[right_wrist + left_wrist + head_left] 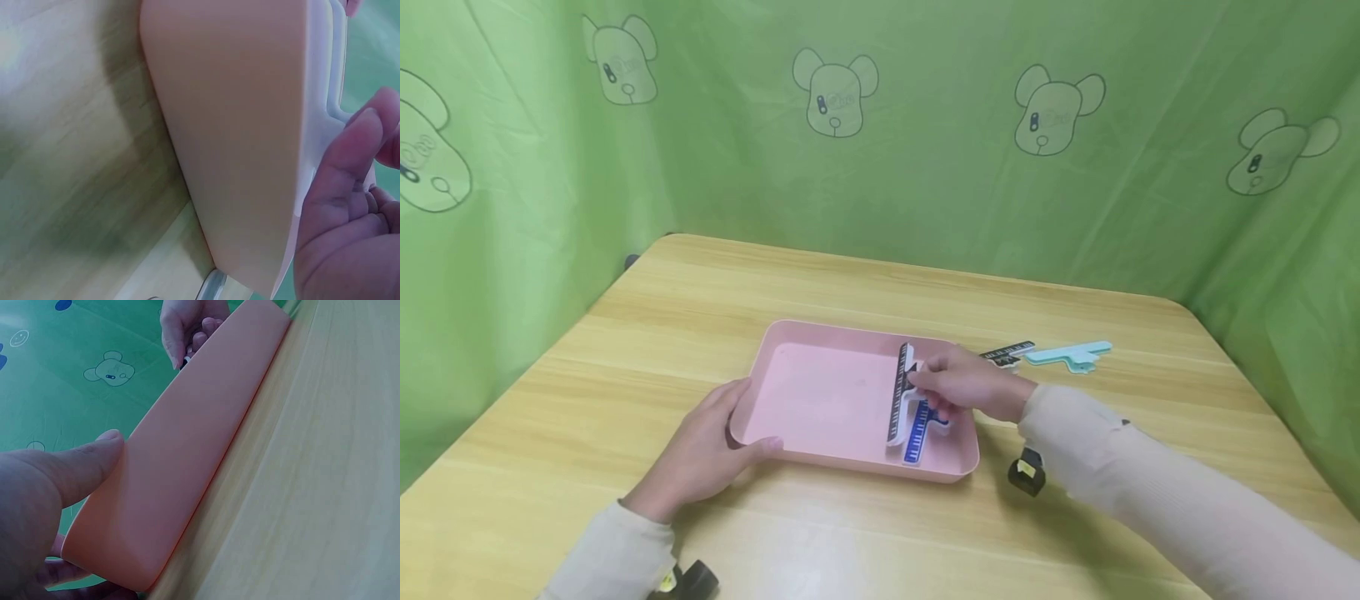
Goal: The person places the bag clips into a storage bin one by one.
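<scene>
My left hand grips the near left corner of a pink tray, with the thumb over the front rim and the fingers around the left wall. My right hand is over the right part of the tray, pinching a black-and-white clip with a piano-key pattern by its handle. Beside that clip, a blue piano-key clip lies in the tray, partly under my right hand. In the right wrist view, the held clip's white edge shows above the tray wall.
On the wooden table, beyond the tray's right side, lie another black piano-key clip and a mint-green clip. A green curtain with cartoon mouse heads hangs around the table.
</scene>
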Demonstrator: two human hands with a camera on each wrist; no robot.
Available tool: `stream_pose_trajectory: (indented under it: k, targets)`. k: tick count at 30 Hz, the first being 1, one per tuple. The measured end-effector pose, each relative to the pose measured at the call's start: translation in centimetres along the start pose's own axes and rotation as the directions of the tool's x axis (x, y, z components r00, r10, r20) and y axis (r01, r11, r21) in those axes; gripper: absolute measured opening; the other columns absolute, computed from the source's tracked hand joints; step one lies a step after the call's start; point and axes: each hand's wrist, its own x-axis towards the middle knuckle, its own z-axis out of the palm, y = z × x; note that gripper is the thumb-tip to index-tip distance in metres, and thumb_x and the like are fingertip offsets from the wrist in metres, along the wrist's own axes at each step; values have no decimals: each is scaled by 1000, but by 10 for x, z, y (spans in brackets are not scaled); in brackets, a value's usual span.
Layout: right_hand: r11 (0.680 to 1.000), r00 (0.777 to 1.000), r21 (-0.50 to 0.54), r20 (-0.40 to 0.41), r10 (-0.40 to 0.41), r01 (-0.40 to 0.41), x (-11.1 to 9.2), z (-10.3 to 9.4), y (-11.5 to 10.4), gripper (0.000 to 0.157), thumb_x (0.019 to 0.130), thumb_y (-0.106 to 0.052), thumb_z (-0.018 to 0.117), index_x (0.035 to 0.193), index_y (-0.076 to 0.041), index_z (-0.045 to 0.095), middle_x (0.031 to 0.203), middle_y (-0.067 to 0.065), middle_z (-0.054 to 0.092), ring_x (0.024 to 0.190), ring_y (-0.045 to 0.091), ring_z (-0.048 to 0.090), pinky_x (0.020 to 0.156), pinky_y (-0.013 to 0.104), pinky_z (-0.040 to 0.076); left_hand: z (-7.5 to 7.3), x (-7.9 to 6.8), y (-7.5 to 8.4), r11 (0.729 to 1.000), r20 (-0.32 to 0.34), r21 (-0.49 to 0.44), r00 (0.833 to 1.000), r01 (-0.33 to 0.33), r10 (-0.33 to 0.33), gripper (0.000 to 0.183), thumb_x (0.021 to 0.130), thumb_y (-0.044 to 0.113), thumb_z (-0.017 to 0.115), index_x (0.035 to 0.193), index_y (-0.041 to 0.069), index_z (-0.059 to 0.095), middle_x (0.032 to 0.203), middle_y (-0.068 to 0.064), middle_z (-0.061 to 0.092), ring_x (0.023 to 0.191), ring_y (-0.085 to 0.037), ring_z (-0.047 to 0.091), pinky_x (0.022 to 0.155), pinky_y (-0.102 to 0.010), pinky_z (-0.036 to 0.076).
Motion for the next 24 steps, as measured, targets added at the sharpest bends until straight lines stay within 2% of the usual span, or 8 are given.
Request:
stream_pose_trajectory:
  k: [12,24]
  targets:
    - [999,999,-16,2,33,-33,5,3,-5,28,99,-19,54,76,-4,56,68,4,56,54,12,52,51,22,48,-1,0,-1,1000,-4,-5,1000,0,0,90,82,47,74,145,-7,36,145,-24,41,131,-43,39,107,-60,32]
    - [996,998,-65,-23,64,-66,6,4,-12,25,100,-20,54,82,-3,58,72,6,59,57,14,54,52,23,49,-2,-1,1,1000,-5,-4,1000,-10,10,89,83,43,75,144,-8,36,144,-25,42,130,-44,40,106,-60,32]
